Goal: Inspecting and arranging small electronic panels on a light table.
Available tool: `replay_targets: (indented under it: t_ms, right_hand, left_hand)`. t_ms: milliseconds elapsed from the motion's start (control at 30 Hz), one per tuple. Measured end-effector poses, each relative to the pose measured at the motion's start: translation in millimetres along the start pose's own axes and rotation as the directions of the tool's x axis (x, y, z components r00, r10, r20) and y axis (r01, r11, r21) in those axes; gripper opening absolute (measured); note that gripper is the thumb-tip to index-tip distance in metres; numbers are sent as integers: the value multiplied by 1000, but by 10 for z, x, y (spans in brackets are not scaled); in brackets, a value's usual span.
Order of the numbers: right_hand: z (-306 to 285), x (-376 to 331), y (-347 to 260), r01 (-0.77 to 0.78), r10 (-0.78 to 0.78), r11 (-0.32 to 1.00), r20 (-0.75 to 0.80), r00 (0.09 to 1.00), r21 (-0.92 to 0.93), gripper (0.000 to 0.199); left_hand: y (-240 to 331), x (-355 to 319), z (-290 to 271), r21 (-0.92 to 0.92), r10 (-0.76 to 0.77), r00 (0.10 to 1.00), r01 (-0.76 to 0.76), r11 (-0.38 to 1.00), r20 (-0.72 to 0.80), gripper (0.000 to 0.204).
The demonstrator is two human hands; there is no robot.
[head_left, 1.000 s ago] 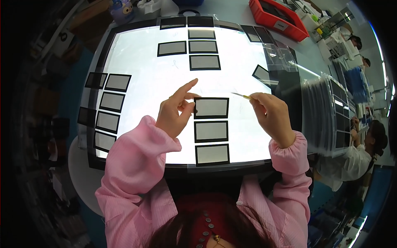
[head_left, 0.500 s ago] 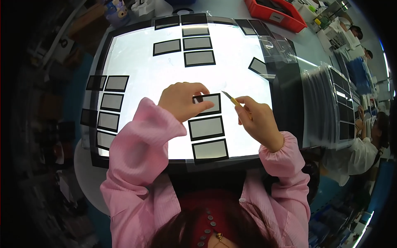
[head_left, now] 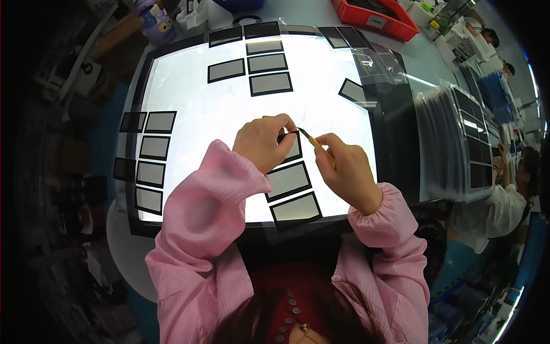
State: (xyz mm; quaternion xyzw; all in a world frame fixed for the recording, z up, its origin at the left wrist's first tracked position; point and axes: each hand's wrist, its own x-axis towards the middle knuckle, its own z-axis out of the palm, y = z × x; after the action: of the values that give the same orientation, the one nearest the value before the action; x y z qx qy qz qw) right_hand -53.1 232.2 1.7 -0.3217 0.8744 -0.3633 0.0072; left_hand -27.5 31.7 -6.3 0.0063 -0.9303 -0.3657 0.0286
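Observation:
A column of black-framed grey panels lies on the lit white light table (head_left: 189,94) in front of me. My left hand (head_left: 262,141) bends over the uppermost panel (head_left: 294,151), thumb and forefinger pinched at its top edge and hiding its left part. Below it are a second panel (head_left: 290,180) and a third panel (head_left: 297,209), both slightly tilted. My right hand (head_left: 348,168) grips a yellow craft knife (head_left: 316,143). The knife's blade points up and left, its tip at the uppermost panel's top right corner, close to my left fingertips.
More framed panels lie along the table's left side (head_left: 154,148) and at its far side (head_left: 270,83). One tilted panel (head_left: 351,91) is at the right. Clear sheets (head_left: 438,143) stand stacked beyond the right edge. A red bin (head_left: 375,21) sits at the back. Other people are at right.
My left hand has closed its fingers at the uppermost panel's edge. The knife has moved left, its tip now at that panel's corner. The panel column has tilted a little.

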Motion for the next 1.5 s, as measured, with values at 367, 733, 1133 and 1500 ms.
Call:
replay_targets:
  t_ms: [367,733,1133,1500]
  right_hand:
    - [47,114,-71,17,-15,995,20,1000,-102,7]
    - [-31,-83,-177,-6,17,985,64,998,-173,7]
    - [-85,-530,-91,-20,55,967,129,990,-252,7]
    - [-182,-635,-135,31,-7,972,103,995,-233,8]
  left_hand:
    - [128,-85,-21,-7,27,999,-27,1000,-38,9]
    - [141,-104,-63,-125,21,994,-35,992,-105,7]
    - [150,-106,-164,-156,61,972,-98,983,-225,5]
    - [213,-189,-250,-213,30,984,-67,975,-176,8]
